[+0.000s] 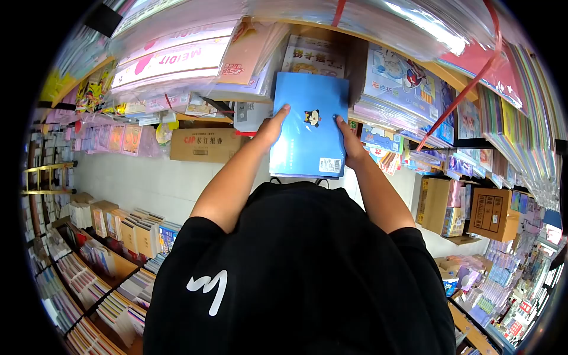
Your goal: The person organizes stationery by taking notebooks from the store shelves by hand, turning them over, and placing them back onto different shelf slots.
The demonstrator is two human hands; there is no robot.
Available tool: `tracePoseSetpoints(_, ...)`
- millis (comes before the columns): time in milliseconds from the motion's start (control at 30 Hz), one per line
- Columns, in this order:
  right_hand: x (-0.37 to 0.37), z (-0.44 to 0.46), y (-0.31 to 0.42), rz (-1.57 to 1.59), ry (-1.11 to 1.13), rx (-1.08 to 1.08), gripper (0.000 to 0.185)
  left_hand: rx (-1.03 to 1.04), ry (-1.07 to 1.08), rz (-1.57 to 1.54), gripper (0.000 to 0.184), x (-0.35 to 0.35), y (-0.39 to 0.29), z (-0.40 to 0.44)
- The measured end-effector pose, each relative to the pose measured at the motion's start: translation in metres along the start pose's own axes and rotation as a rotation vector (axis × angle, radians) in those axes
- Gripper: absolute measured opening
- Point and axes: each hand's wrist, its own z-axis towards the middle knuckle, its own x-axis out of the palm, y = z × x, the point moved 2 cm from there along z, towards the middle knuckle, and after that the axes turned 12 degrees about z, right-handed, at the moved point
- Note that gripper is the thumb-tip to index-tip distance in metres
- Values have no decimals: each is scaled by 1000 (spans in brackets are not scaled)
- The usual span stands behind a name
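Booklet [305, 142], blue, poss. a stack of several, is held up btwn both hands in front of the person's chest, near the shelf [349, 31]. L hand [273, 126] grips its L edge, R hand [354, 144] its R edge; thumbs lie on the cover, other fingers mostly hidden beneath. Cover has a small cartoon figure [311, 118] nr the middle & a white barcode label [331, 165] at lower R. Far end overlaps the shelf compartment in view; can't tell if it touches anything there. L of it on the shelf: plastic-wrapped packs, incl. a MEIDIT pack [171, 64]; R: wrapped picture pads [402, 80], w/ a red strap [451, 112] slanting across. Brown carton [204, 145] sits on the pale floor [115, 177] to the L; another carton [492, 214] well off R. Bookcase [121, 269] w/ packed rows, lower L.
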Motion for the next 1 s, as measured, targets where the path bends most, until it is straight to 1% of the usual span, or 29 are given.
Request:
tracePoseSetpoints(67,-3,-15,-2,-22,36,107,85,11,6,-12,73,1,-2,-1)
tracePoseSetpoints(100,-7,-19,-3,-21,36,105,85,-1,8,-52,73,2,-4,-2)
tracePoseSetpoints(167,-11,-29,-12,-73,142,293,91,-14,12,-91,74,1,-9,-4)
tracePoseSetpoints(200,-2,-44,-9,-129,90,356,94,-20,24,-92,74,0,-18,-6)
tracePoseSetpoints(233,4,-51,-9,-129,92,361,94,-28,33,-93,74,-3,-20,-5)
tracePoseSetpoints(300,13,-63,-17,-223,69,452,93,-56,14,-55,74,-11,-30,1)
tracePoseSetpoints(333,19,-66,-21,-154,40,414,87,-75,2,-18,74,-13,-33,2)
tracePoseSetpoints(367,23,-66,-27,-154,38,415,87,-76,3,-19,74,-14,-34,1)
tracePoseSetpoints(433,26,-61,-36,-77,-20,283,77,-59,33,-42,72,-14,-51,-12)
tracePoseSetpoints(467,22,-56,-41,-91,-29,265,69,-60,34,-45,72,-14,-48,-10)
tracePoseSetpoints(533,16,-49,-43,-119,-63,230,69,-73,50,-87,81,-16,-39,-6)
tracePoseSetpoints(567,11,-45,-43,-146,-97,198,69,-80,49,-96,81,-18,-29,-8)
tracePoseSetpoints(633,6,-39,-40,-153,-92,212,71,-43,126,-52,84,-17,-16,-31)
tracePoseSetpoints(667,7,-39,-36,-153,-96,213,74,-47,123,-52,84,-14,-8,-44)
tracePoseSetpoints(733,21,-48,-23,-150,-97,202,81,-4,165,-95,90,-7,9,-68)
tracePoseSetpoints(767,21,-47,-25,-146,-97,204,81,-8,165,-92,90,-4,15,-79)
tracePoseSetpoints(833,17,-39,-23,-139,-101,209,83,-186,114,-119,96,-2,25,-95)
tracePoseSetpoints(867,13,-33,-26,-132,-95,210,81,-187,112,-117,96,-1,26,-95)
tracePoseSetpoints(900,12,-30,-24,-130,-92,211,81,-234,154,-252,95,2,27,-94)
tracePoseSetpoints(967,9,-25,-21,-118,-114,186,90,-326,239,-522,96,14,30,-93)
tracePoseSetpoints(1000,9,-24,-18,-101,-135,166,91,-213,212,-588,86,21,16,-98)
